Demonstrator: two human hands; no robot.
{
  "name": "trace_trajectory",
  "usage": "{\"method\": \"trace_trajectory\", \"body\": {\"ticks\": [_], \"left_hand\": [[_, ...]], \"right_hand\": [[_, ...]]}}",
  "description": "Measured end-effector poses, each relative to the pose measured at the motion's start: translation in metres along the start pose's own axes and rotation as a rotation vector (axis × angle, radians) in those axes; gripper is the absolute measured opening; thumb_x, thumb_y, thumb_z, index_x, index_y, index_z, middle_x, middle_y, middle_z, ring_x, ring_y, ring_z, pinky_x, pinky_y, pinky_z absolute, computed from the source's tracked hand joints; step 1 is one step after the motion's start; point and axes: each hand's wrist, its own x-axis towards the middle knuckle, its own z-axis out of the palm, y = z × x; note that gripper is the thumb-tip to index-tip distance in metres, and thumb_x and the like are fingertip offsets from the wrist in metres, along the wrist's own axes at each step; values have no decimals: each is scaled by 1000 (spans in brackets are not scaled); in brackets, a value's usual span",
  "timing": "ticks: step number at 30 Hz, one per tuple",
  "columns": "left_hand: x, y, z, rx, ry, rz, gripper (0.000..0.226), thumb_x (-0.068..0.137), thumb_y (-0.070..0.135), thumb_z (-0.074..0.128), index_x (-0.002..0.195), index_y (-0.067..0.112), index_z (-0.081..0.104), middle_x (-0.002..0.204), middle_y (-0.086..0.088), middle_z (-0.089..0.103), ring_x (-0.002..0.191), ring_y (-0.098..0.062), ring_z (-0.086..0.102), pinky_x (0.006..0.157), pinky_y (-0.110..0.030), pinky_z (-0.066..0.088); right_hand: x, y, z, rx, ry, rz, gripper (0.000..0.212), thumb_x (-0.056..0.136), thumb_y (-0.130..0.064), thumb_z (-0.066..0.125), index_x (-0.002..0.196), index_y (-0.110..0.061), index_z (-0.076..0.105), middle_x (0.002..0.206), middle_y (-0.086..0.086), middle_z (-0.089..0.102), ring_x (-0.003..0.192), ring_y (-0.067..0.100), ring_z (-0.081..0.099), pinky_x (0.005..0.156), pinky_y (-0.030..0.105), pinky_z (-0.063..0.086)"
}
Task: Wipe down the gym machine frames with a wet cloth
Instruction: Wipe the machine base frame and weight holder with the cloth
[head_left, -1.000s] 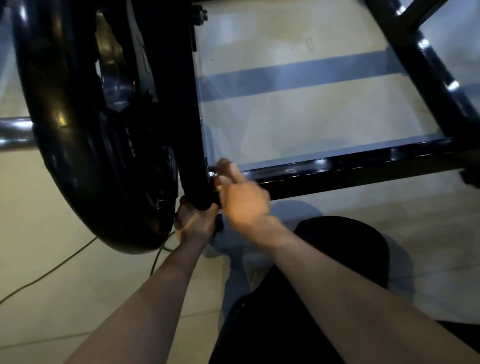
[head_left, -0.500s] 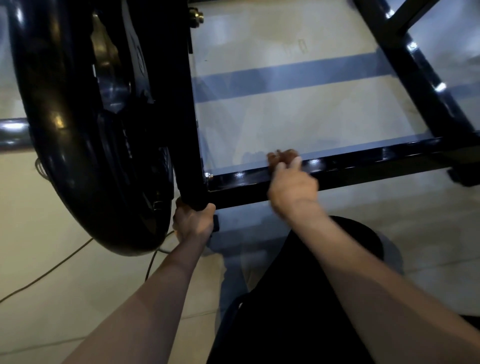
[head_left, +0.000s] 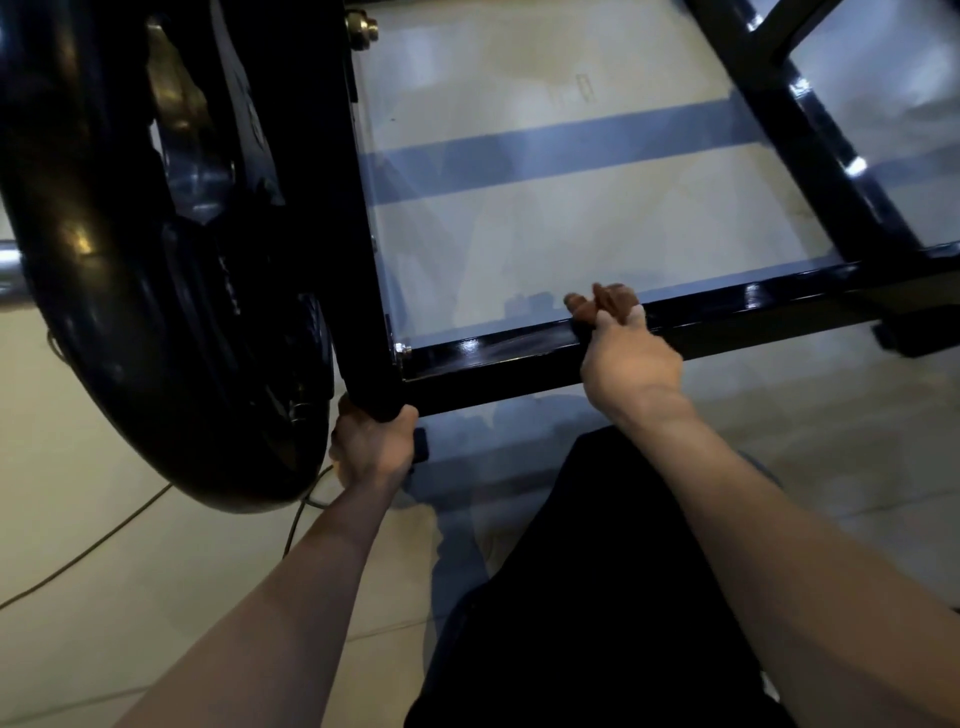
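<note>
Right hand (head_left: 631, 358) curled over the low crossbar (head_left: 488, 358) (cloth not visible), left hand (head_left: 371, 447) gripping the upright (head_left: 363, 291) at 9 o'clock, crossbar's 3 o'clock stretch probably unwiped.

A single wide-angle camera worn on the person's head looks forward and steeply down from close range, both bare forearms reaching up into the picture from its bottom edge. The black machine frame (head_left: 519, 358) crosses the middle of the view, a large black wheel (head_left: 104, 291) crowding the upper left corner, pale floor (head_left: 545, 218) beyond. Straight lines bow toward the edges. No second view shares the scene.
</note>
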Motion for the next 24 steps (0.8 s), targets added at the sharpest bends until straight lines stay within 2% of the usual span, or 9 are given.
{"method": "trace_trajectory", "body": {"ticks": [3, 5, 8, 11, 15, 17, 19, 21, 24], "left_hand": [[-2, 0, -2, -21, -6, 4, 61, 79, 41, 74, 133, 19, 57, 123, -11, 66, 119, -40, 60, 92, -40, 48], [-3, 0, -3, -33, -24, 4, 58, 78, 39, 75, 130, 20, 59, 119, -10, 67, 115, -39, 61, 83, -35, 45], [-4, 1, -4, -53, -37, -4, 55, 77, 42, 78, 126, 22, 62, 114, -8, 69, 110, -34, 65, 77, -30, 40], [-2, 1, -4, -22, -36, 14, 54, 78, 40, 75, 127, 20, 62, 116, -10, 68, 113, -36, 63, 79, -31, 40], [-3, 1, -3, 22, -6, 36, 56, 78, 41, 74, 125, 12, 60, 117, -15, 69, 113, -41, 63, 93, -42, 51], [-3, 2, -2, 32, -1, 40, 56, 79, 42, 73, 125, 12, 60, 117, -15, 69, 113, -41, 63, 95, -43, 51], [-3, 2, -4, 35, -10, 36, 58, 79, 42, 73, 126, 12, 60, 118, -15, 69, 114, -41, 63, 94, -42, 50], [-3, 2, -4, 34, -19, 27, 59, 78, 43, 73, 126, 12, 60, 119, -15, 69, 115, -41, 62, 92, -42, 50], [-5, 6, -6, 41, -24, 37, 55, 81, 37, 74, 125, 7, 60, 119, -17, 67, 114, -41, 62, 86, -38, 46]], "right_hand": [[-25, -51, 7, 59, 1, -81, 41, 107, -18, 36, 148, -15, 40, 165, 25, 18, 122, 42, 61, 99, 45, 48], [-49, -91, 14, 141, -80, -204, 42, 112, -22, 30, 152, -11, 33, 166, 25, 19, 127, 43, 56, 103, 47, 45], [-76, -127, 24, 115, -157, -399, 47, 109, -26, 42, 155, -23, 34, 172, 16, 3, 129, 41, 51, 98, 44, 44], [-53, -99, 30, 112, -84, -488, 41, 109, -32, 34, 149, -35, 44, 169, 4, 20, 123, 36, 57, 90, 38, 42], [-2, -8, 8, 208, -14, -244, 65, 88, -23, 41, 140, -62, 43, 163, -20, 24, 129, 21, 61, 107, 43, 49], [12, 16, 2, 227, -6, -54, 65, 90, -19, 44, 143, -55, 45, 166, -20, 19, 130, 21, 59, 106, 41, 47], [9, 0, 6, 212, -2, 22, 57, 93, -18, 45, 147, -39, 48, 168, -4, 16, 130, 28, 58, 107, 43, 47], [-10, -40, 19, 231, -8, -56, 49, 98, -21, 43, 146, -31, 47, 167, 4, 18, 128, 32, 60, 106, 44, 47], [-43, -94, 36, 273, -47, -241, 40, 107, -29, 36, 145, -28, 46, 159, 9, 36, 115, 36, 63, 91, 42, 48]]}}
